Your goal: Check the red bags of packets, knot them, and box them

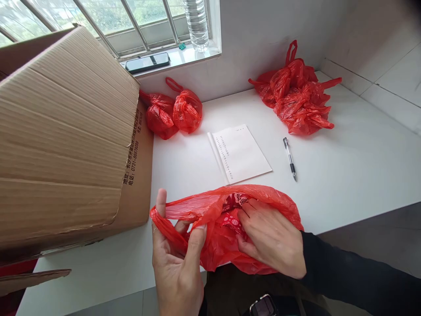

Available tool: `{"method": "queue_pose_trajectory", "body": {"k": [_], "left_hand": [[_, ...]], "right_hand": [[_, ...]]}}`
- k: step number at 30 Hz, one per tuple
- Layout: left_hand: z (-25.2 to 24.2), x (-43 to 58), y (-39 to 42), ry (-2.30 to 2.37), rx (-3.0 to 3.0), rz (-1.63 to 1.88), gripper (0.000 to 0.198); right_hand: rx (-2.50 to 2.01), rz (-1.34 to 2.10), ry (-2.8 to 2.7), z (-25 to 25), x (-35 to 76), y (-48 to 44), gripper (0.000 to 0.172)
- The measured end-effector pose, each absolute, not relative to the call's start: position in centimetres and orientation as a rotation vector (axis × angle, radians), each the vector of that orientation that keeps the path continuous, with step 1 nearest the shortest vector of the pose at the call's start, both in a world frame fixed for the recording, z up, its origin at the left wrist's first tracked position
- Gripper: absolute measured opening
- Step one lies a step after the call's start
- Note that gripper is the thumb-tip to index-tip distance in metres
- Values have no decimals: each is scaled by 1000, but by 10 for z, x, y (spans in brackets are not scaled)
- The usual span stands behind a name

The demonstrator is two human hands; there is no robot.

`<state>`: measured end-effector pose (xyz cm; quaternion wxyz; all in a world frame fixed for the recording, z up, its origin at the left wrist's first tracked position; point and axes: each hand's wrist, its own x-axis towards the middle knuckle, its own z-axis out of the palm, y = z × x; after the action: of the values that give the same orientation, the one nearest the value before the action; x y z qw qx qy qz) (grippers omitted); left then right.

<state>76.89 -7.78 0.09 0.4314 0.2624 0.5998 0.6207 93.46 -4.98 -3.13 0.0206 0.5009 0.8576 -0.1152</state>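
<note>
A red plastic bag (263, 195) lies open at the table's front edge, in front of me. My left hand (179, 259) holds it by its handle loop, which runs around the fingers, with the thumb pressing on the plastic. My right hand (271, 235) reaches into the bag's mouth, its fingers curled on a red printed packet (232, 223). The fingertips are partly hidden. A darker red packet with printed characters (235, 200) shows just above it inside the bag.
A large cardboard box (75, 131) stands on the left. Two tied red bags (187, 112) sit beside it. More red bags (299, 98) are heaped at the back right. An open notebook (241, 153) and a pen (290, 159) lie mid-table. A phone (147, 62) and bottle (197, 26) rest on the windowsill.
</note>
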Motion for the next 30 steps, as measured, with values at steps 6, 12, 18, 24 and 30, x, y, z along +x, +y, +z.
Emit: {"method": "queue_pose_trajectory", "body": {"k": [6,12,18,24,30], "left_hand": [[1,769,-80,1501,644,1544,92],[0,770,-81,1481,630,1549,94],[1,771,-82,1498,642,1538,91],[1,771,-83,1477,650,1546,93],[1,771,-83,1465,640,1554,92]], "right_hand": [[1532,-405,2595,-33,923,-49,31],[1381,-417,2635,-27,926,-50,20],[1324,-486,2692,-35,927,-45,36],[1383,-336,2717,-44,923,-49,17],[1340,-318,2725,-43,924,-53,24]]}}
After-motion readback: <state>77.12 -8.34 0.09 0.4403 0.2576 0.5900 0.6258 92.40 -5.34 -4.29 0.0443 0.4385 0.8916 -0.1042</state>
